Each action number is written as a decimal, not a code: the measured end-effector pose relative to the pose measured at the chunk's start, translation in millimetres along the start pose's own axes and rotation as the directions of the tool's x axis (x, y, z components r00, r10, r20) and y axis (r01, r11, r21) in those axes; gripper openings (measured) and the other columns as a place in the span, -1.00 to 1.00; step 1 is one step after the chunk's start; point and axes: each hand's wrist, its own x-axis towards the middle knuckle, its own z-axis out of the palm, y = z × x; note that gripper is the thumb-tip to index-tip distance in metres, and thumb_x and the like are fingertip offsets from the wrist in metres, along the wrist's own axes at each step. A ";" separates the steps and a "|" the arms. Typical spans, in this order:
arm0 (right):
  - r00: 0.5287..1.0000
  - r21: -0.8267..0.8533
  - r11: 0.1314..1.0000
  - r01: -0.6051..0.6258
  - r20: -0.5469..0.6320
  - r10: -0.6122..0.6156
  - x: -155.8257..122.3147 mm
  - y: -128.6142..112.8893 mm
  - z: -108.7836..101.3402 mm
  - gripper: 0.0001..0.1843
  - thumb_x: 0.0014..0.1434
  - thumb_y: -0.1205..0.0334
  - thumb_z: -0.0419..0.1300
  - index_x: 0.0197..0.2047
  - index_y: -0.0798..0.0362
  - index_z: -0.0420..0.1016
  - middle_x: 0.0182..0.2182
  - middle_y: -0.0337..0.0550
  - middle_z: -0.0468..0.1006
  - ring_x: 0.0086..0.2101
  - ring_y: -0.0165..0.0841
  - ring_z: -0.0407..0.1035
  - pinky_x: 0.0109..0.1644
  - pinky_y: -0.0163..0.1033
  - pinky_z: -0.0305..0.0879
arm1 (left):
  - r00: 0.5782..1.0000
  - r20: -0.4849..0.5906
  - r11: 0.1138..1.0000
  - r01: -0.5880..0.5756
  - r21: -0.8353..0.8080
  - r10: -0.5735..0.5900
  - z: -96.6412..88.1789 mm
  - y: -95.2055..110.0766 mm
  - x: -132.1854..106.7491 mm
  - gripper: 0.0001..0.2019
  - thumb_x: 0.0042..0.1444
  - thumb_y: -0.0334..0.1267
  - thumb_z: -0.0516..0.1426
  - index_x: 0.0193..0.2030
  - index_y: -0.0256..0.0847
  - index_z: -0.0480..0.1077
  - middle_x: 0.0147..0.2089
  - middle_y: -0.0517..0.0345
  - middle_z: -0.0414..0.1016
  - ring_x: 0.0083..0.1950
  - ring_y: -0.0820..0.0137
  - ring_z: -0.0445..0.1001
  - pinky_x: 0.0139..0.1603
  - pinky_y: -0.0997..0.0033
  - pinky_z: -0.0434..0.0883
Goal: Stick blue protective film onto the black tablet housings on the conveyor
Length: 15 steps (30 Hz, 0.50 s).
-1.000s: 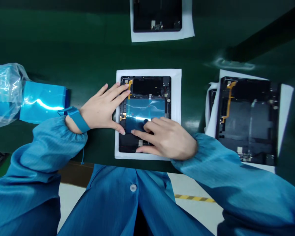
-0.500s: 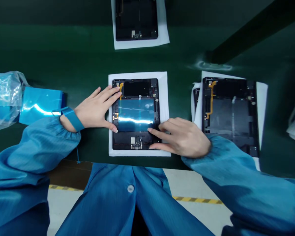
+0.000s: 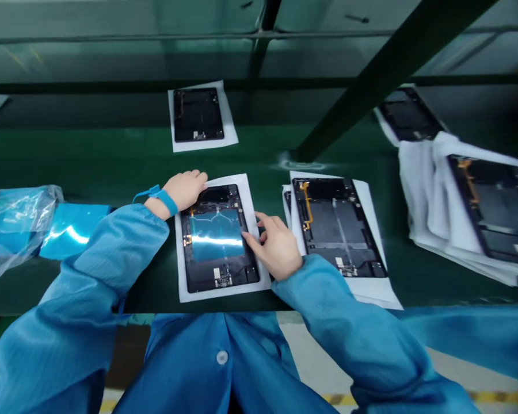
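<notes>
An opened tablet housing lies on a white foam sheet in front of me. A shiny blue film-covered panel sits in its middle. My left hand, with a blue wrist strap, is closed at the housing's upper left corner; its thumb is hidden. My right hand is closed at the right edge, the thumb on the rim and the fingers bent beside it over the sheet.
To the right lies another opened tablet housing on white sheets. Farther right stands a stack of sheets with a housing on top. Blue film-covered pieces and a clear plastic bag lie left. A slanted green post rises behind.
My view has tilted up. The left hand has gone from lying spread on the housing's left side to its upper corner. The right hand has moved from the lower right up along the right edge.
</notes>
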 end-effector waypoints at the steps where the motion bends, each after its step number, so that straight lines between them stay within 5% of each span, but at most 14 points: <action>1: 1.000 0.023 1.000 -0.021 -0.003 0.021 0.4 1.1 0.0 -0.43 0.24 -0.01 0.20 0.21 0.14 0.42 -0.14 0.06 0.54 -0.50 -0.30 0.39 -0.23 0.01 0.49 | 1.000 -0.008 1.000 -0.027 0.004 0.027 -0.5 -4.2 -3.8 -0.77 0.40 -0.24 -0.02 -0.07 -0.26 0.44 -0.12 -0.08 0.51 -0.13 0.20 0.49 -0.11 0.23 0.40; 5: 0.996 0.165 0.982 -0.092 0.004 0.092 4.1 2.1 -5.3 -0.31 0.19 -0.13 0.24 0.24 0.16 0.41 -0.11 0.07 0.58 -0.59 -0.39 0.32 -0.28 -0.03 0.48 | 0.994 -0.089 0.998 -0.056 0.017 0.057 -14.8 -17.3 -22.3 -0.73 0.44 -0.21 -0.09 -0.11 -0.21 0.41 -0.12 -0.03 0.47 -0.12 0.23 0.47 -0.12 0.25 0.41; 8: 0.995 0.302 0.951 -0.067 0.089 0.042 19.7 -3.1 -8.2 -0.50 0.25 -0.16 0.18 0.00 0.08 0.56 -0.36 -0.12 0.60 -0.56 -0.36 0.35 -0.34 -0.14 0.42 | 0.975 -0.217 0.999 -0.035 0.006 0.035 -34.9 -27.4 -25.1 -0.69 0.46 -0.19 -0.14 -0.07 -0.19 0.39 -0.08 -0.03 0.43 -0.11 0.25 0.47 -0.14 0.27 0.42; 12: 1.000 0.362 0.932 0.004 0.024 -0.014 71.1 -10.3 0.3 -0.58 0.32 -0.12 0.07 -0.15 0.05 0.54 -0.29 -0.03 0.60 -0.28 -0.22 0.47 -0.08 -0.07 0.42 | 0.888 -0.459 0.996 -0.021 -0.088 -0.022 -55.4 -50.8 -5.7 -0.71 0.46 -0.14 -0.09 -0.14 -0.19 0.38 -0.13 0.02 0.42 -0.11 0.28 0.47 -0.09 0.26 0.44; 15: 1.000 0.419 0.908 0.023 0.008 -0.029 121.6 -8.1 10.9 -0.57 0.28 -0.17 0.09 -0.15 0.04 0.46 -0.16 0.02 0.57 -0.21 -0.23 0.45 -0.07 -0.08 0.41 | 0.854 -0.511 0.990 0.031 -0.137 -0.098 -61.4 -73.3 14.3 -0.63 0.49 -0.02 -0.15 -0.16 -0.18 0.34 -0.12 0.07 0.39 -0.10 0.37 0.41 -0.05 0.23 0.42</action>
